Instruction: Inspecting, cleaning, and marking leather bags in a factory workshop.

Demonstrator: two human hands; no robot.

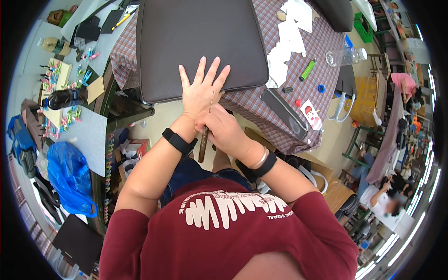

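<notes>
My left hand (200, 91) lies with fingers spread on a dark brown padded panel (200, 32) with a seamed border, at the near edge of the checked cloth-covered table (252, 114). Just below it, my right hand (225, 128) grips a slender tool (202, 147) with a mottled brown handle and a thin metal shaft pointing up past my left wrist. The shaft's tip is too small to make out clearly. A long dark strip (283, 112) lies to the right of both hands.
A side table (93, 126) holds clips, bottles and a blue bag (70, 175). White scraps (291, 37), a green cylinder (308, 70) and a clear bottle (340, 57) lie on the main table. Cardboard (338, 198) is low right. Other people (401, 81) sit along the far right.
</notes>
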